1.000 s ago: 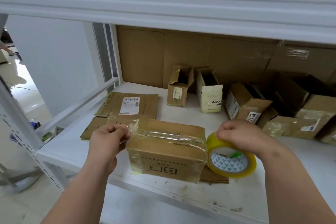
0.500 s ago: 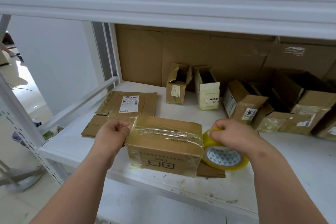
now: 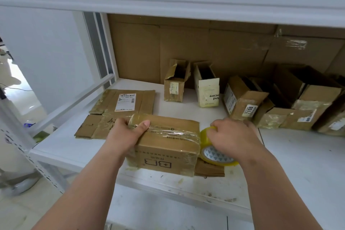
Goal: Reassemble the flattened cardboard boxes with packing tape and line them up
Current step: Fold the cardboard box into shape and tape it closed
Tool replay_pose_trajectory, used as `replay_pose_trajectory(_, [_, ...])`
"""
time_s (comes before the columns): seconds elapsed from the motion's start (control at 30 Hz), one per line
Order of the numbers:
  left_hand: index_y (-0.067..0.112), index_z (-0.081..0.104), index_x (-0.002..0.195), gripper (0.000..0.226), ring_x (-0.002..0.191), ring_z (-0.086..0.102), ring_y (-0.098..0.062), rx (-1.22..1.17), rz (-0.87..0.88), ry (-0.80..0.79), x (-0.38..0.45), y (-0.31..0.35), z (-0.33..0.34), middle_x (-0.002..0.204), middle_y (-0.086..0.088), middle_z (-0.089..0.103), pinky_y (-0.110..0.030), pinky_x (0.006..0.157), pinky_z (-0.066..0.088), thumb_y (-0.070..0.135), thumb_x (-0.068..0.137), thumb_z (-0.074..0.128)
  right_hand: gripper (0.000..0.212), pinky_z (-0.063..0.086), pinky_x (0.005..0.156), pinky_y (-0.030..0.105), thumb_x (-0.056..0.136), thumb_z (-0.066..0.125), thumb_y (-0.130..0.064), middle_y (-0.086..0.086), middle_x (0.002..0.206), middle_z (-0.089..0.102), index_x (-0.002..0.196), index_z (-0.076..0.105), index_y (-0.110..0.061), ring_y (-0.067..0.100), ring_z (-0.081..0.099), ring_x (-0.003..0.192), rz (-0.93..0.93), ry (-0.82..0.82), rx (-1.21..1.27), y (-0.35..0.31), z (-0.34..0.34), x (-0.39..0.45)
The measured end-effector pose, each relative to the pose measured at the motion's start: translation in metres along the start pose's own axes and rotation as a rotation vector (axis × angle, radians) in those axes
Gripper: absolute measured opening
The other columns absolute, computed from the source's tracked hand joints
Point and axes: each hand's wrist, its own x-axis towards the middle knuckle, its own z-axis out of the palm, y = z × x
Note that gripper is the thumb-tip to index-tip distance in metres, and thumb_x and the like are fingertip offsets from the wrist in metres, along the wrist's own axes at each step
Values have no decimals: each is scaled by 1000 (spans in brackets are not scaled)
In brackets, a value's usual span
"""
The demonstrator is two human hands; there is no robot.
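Two hands (image 3: 126, 134) (image 3: 230, 139) grip glossy-taped cardboard box (image 3: 168, 147), yellow tape roll (image 3: 214, 157).

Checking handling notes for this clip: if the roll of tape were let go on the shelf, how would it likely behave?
The roll of tape, gripped by the right hand beside the taped box, is a ring, so on edge it would probably roll. Its hollow core suggests it is light. A strip seems to run onto the box, which might tether it.
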Motion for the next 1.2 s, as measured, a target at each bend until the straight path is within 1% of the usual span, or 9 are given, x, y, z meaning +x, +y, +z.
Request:
replay_pose_trajectory(0.13, [20, 58, 124, 54, 96, 65, -23, 30, 19, -53, 5, -2, -2, 106, -1, 68, -39, 80, 53, 56, 85, 67, 72, 8, 118, 57, 94, 8, -67, 6, 137, 52, 135, 53, -28, 28, 41, 133, 4, -28, -22, -23, 1, 4])
replay_pose_trajectory(0.3, [19, 56, 133, 64, 100, 66, -26, 19, -13, -72, 9, -4, -6, 115, -3, 68, -37, 75, 57, 57, 83, 69, 67, -2, 117, 61, 89, 26, -74, 0, 142, 52, 142, 40, -35, 29, 36, 137, -40, -129, -38, -45, 9, 13])
replay_pose_trajectory(0.37, [19, 50, 141, 70, 102, 65, -25, -13, -42, -74, 12, -4, -6, 122, -4, 65, -32, 71, 57, 54, 84, 71, 61, 0, 117, 60, 88, 33, -73, -1, 134, 57, 135, 44, -34, 29, 40, 134, -22, -169, 16, -46, 7, 20])
replay_pose_trajectory(0.43, [17, 48, 143, 67, 104, 64, -26, -52, -55, -77, 11, -1, -4, 123, -5, 65, -38, 86, 54, 48, 87, 70, 57, 4, 117, 59, 87, 39, -70, -2, 131, 58, 131, 46, -34, 29, 42, 132, -16, -190, 60, -46, 5, 23])
replay_pose_trajectory(0.63, [22, 58, 116, 23, 96, 60, -18, -28, -66, -114, 10, 1, -4, 105, 0, 63, -38, 92, 43, 39, 100, 53, 46, 13, 115, 51, 90, 44, -60, -6, 133, 56, 130, 50, -38, 22, 47, 127, -43, -210, 161, -37, 3, 26])
replay_pose_trajectory(0.9, [35, 30, 153, 63, 133, 47, -26, -26, -89, -193, 11, -7, -15, 148, -2, 47, -47, 116, 32, 52, 96, 50, 60, 38, 110, 40, 94, 59, -39, -5, 145, 49, 150, 37, -35, 17, 49, 126, -132, -344, 292, -20, -6, 28])
replay_pose_trajectory(1.03, [38, -8, 155, 68, 153, 2, -24, 573, 162, 41, 4, -2, -7, 166, 3, 4, -51, 123, 5, 51, 103, 32, 47, 48, 94, 33, 90, 66, -39, -7, 115, 61, 135, 53, -34, 12, 59, 102, -134, -358, 357, -19, -9, 29])
replay_pose_trajectory(1.1, [36, -4, 156, 60, 153, -5, -22, 928, 410, 171, -7, 3, 5, 166, 3, -2, -50, 123, -2, 47, 104, 23, 47, 49, 93, 32, 89, 68, -40, -8, 112, 61, 133, 53, -35, 12, 60, 100, -122, -347, 378, -17, -9, 28])
replay_pose_trajectory(1.2, [29, 1, 158, 74, 153, -4, -18, 1082, 525, 36, -29, 7, 29, 166, 4, -1, -48, 123, -6, 66, 95, -3, 55, 48, 98, 36, 88, 68, -46, -6, 124, 60, 139, 50, -38, 15, 59, 107, -92, -297, 371, -14, -5, 27])
